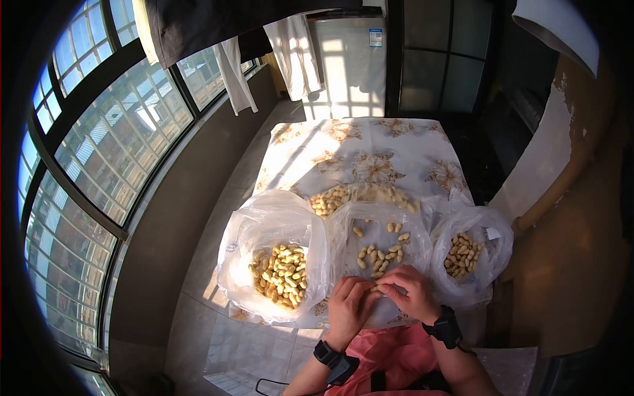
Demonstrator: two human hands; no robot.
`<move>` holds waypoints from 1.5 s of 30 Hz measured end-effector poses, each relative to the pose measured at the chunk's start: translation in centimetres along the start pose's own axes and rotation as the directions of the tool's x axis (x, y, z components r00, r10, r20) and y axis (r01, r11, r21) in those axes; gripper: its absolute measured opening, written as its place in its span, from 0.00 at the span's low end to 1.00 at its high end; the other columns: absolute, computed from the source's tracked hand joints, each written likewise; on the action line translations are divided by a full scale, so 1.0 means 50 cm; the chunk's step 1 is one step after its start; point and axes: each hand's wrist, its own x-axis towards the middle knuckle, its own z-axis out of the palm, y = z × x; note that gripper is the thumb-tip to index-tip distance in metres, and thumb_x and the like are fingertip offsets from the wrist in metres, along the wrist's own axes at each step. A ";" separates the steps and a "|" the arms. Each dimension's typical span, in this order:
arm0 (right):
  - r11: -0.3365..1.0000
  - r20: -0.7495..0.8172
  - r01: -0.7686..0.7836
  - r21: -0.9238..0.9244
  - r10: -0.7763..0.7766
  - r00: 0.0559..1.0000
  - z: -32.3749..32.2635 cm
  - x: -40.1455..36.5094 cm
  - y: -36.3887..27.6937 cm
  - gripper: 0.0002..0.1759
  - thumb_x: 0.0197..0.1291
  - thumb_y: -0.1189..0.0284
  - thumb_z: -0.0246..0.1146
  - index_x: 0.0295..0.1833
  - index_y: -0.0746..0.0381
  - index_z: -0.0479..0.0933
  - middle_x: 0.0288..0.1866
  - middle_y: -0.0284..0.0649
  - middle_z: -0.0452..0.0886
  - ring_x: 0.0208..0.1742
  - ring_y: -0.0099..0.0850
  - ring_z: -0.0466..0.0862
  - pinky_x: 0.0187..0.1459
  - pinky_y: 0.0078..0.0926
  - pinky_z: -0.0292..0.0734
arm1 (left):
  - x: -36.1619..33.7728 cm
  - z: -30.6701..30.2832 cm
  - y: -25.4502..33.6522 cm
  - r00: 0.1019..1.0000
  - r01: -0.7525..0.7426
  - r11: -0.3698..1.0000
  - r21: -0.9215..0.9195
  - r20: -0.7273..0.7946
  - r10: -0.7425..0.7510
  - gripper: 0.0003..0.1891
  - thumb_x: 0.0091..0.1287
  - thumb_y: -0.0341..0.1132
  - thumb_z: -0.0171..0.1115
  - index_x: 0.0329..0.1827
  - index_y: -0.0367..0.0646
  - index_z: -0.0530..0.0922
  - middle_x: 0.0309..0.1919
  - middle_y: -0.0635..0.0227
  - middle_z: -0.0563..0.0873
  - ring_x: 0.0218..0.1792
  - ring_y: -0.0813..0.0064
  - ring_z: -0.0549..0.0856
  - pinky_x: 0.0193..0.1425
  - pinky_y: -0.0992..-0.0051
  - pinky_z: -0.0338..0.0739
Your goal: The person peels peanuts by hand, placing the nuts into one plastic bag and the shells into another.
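My left hand [347,307] and my right hand [411,295] meet at the near edge of the middle plastic bag, fingers pinched together. A small peanut [376,288] shows between their fingertips; the fingers partly cover it. Just beyond my hands, several loose peanuts [378,258] lie on the open middle bag [340,247]. To the left stands a wide clear bag [234,264] holding a large heap of peanuts [281,274]. At the right, a smaller bag [496,264] contains another pile of peanuts [462,255].
A flowered tablecloth [343,155] covers the table. More peanuts [328,200] sit behind the middle bag. Barred windows [125,138] run along the left, a light-coloured cabinet [353,66] stands at the back, and cloth [290,56] hangs overhead.
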 end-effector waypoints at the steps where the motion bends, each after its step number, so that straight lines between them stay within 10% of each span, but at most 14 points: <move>1: 1.000 0.001 -0.002 0.001 0.002 1.000 0.000 0.000 0.000 0.06 0.68 0.73 0.74 0.48 0.59 0.88 0.44 0.40 0.89 0.47 0.42 0.88 0.50 0.38 0.82 | 0.001 0.000 0.000 1.000 0.000 1.000 0.000 0.000 0.000 0.13 0.63 0.36 0.80 0.46 0.41 0.88 0.43 0.63 0.90 0.48 0.56 0.88 0.53 0.61 0.83; 45: 0.999 -0.002 -0.027 0.034 0.027 1.000 0.003 -0.001 0.002 0.08 0.69 0.68 0.74 0.44 0.61 0.85 0.42 0.41 0.88 0.45 0.45 0.87 0.49 0.41 0.78 | 0.000 -0.002 0.000 1.000 -0.015 1.000 0.009 0.015 0.015 0.13 0.65 0.35 0.79 0.48 0.41 0.87 0.44 0.63 0.89 0.49 0.56 0.88 0.53 0.60 0.84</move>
